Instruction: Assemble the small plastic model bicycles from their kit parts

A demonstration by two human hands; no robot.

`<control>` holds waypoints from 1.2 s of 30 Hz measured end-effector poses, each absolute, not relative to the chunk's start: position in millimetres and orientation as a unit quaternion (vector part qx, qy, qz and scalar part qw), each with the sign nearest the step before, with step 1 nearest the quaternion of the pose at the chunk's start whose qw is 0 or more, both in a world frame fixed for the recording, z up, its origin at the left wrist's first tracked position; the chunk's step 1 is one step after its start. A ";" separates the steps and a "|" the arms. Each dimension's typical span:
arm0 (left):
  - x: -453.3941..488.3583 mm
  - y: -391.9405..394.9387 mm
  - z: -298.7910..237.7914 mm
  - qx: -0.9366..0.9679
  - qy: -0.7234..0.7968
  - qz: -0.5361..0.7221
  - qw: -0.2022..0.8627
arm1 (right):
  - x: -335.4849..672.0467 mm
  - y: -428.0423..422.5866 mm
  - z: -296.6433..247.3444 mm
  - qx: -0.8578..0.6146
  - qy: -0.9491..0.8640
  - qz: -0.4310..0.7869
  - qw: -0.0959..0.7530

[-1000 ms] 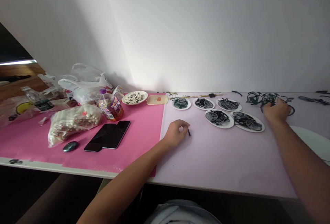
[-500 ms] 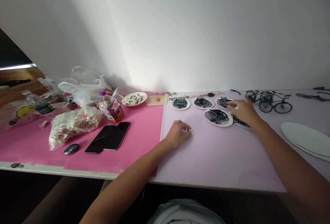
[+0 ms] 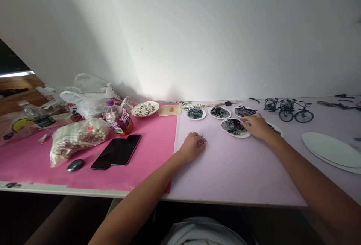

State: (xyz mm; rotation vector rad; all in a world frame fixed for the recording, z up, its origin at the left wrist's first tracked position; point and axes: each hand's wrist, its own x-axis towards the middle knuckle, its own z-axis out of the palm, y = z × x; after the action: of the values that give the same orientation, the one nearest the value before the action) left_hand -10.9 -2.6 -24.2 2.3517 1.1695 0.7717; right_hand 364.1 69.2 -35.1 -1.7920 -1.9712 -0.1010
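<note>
My left hand [image 3: 194,146] rests on the pale lilac sheet, its fingers curled round a thin dark piece that is too small to name. My right hand [image 3: 256,125] reaches the right side of a white plate of black model-bicycle parts [image 3: 231,126], thumb and fingertips pinched together. Whatever may be between them cannot be made out. Behind this plate stand a plate of dark green parts [image 3: 195,113], a plate with small wheels [image 3: 220,112] and a third plate of black parts [image 3: 244,111]. Another plate [image 3: 279,128] is partly hidden behind my right hand.
Assembled miniature bicycles [image 3: 296,115] stand at the back right, near two stacked white oval plates [image 3: 329,147]. On the pink sheet [image 3: 152,155] to the left are two phones [image 3: 126,150], a drink bottle [image 3: 119,119], a bag of pale sticks [image 3: 80,136] and a dark oval object [image 3: 75,165].
My right hand has moved left and nearer, from the back plate of black parts to the front one. My left hand stays almost in place. The view has shifted slightly.
</note>
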 end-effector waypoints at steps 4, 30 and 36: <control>-10.4 -2.0 -20.5 0.837 0.454 0.260 0.160 | 357.2 68.0 -35.0 -0.647 -0.721 -0.020 0.247; -9.1 -13.6 -13.7 0.861 0.418 0.214 0.196 | 270.3 25.5 -19.0 -0.507 -0.739 0.331 0.296; -8.9 -19.9 -12.5 0.888 0.350 0.184 0.233 | 270.1 19.7 -3.2 -0.493 -0.676 0.449 0.313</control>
State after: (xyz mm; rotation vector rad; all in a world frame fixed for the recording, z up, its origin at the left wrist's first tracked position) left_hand -8.9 -19.9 -12.5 2.4399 0.9625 0.5043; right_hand 270.1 19.7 -3.2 -1.3003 -1.7818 1.1850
